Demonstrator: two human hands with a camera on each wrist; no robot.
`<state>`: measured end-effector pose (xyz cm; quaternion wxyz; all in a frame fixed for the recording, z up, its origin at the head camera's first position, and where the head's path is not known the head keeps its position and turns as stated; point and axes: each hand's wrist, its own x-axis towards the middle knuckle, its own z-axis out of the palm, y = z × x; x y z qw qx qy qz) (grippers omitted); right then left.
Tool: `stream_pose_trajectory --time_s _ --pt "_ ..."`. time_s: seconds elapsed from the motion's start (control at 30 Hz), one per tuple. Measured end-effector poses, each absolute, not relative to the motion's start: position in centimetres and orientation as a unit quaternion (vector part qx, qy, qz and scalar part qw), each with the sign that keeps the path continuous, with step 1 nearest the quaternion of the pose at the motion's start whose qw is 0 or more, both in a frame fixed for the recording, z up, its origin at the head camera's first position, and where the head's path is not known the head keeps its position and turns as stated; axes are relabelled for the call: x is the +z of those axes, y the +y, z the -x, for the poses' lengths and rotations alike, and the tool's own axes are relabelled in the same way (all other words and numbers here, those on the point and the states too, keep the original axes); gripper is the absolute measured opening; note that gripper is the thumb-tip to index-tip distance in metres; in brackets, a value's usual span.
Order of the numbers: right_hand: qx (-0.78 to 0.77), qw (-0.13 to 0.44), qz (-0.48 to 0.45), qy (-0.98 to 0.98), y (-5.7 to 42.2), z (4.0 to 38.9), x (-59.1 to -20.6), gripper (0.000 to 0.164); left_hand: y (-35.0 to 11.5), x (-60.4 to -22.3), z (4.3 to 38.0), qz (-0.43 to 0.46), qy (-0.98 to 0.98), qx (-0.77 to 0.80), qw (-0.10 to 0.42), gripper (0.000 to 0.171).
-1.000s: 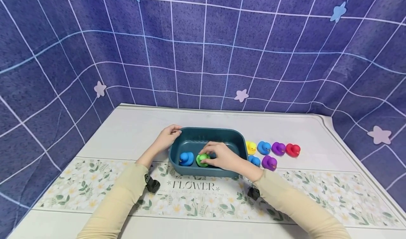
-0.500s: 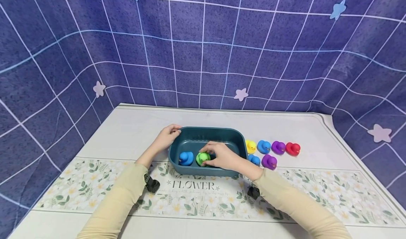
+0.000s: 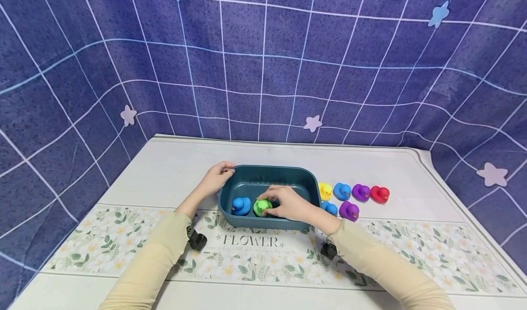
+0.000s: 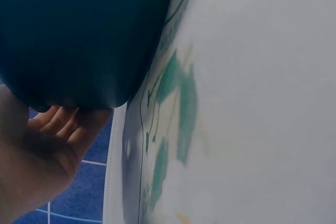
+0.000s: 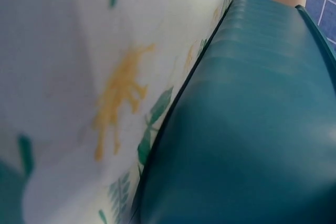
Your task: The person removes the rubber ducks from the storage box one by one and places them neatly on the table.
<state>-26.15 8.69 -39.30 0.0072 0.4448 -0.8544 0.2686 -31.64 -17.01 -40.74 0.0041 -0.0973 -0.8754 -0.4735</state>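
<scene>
A dark teal plastic basin [image 3: 267, 224] stands on the table. My left hand [image 3: 215, 179] holds its left end at the far corner, thumb on the rim; in the left wrist view the fingers [image 4: 65, 121] lie against the outer wall. Inside, a blue rubber duck [image 3: 241, 206] sits near the front left. To its right is a green rubber duck [image 3: 262, 207], pinched between the thumb and fingers of my right hand [image 3: 288, 203], which reaches in over the front right rim. The right wrist view shows mostly the basin's outer side [image 5: 247, 114], with the right hand hidden.
Right of the basin are a yellow duck [image 3: 325, 191], two blue ducks, with one [image 3: 342, 191] in the back row, two purple ducks, including one [image 3: 349, 211] in front, and a red duck [image 3: 379, 194]. A floral cloth [image 3: 255, 259] covers the table; a purple curtain [image 3: 263, 72] hangs behind.
</scene>
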Motion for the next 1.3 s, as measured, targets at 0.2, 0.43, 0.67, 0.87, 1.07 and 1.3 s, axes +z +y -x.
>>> stream_pose_trajectory --time_s 0.2,0.43,0.67,0.87,1.07,1.3 --pt "0.272 0.009 -0.424 -0.864 8.8 26.0 -39.0 0.034 -17.0 -40.6 31.6 0.102 -0.876 -0.471 0.005 0.033" --pt "0.288 0.015 -0.420 -0.861 9.1 25.7 -38.4 0.034 -17.0 -40.8 31.6 0.102 -0.877 -0.469 0.005 0.033" --pt "0.290 0.032 -0.433 -0.853 10.0 25.8 -37.7 0.037 -16.9 -40.6 31.5 0.105 -0.878 -0.467 0.008 0.033" --pt "0.303 0.041 -0.421 -0.854 11.0 25.5 -37.2 0.036 -16.9 -40.6 31.4 0.106 -0.880 -0.464 0.009 0.033" --pt "0.321 0.045 -0.401 -0.857 11.9 25.3 -37.0 0.035 -17.0 -40.6 31.3 0.106 -0.880 -0.462 0.013 0.033" --pt "0.322 0.047 -0.370 -0.870 12.9 24.7 -36.7 0.039 -17.0 -40.7 31.4 0.104 -0.881 -0.462 0.013 0.033"
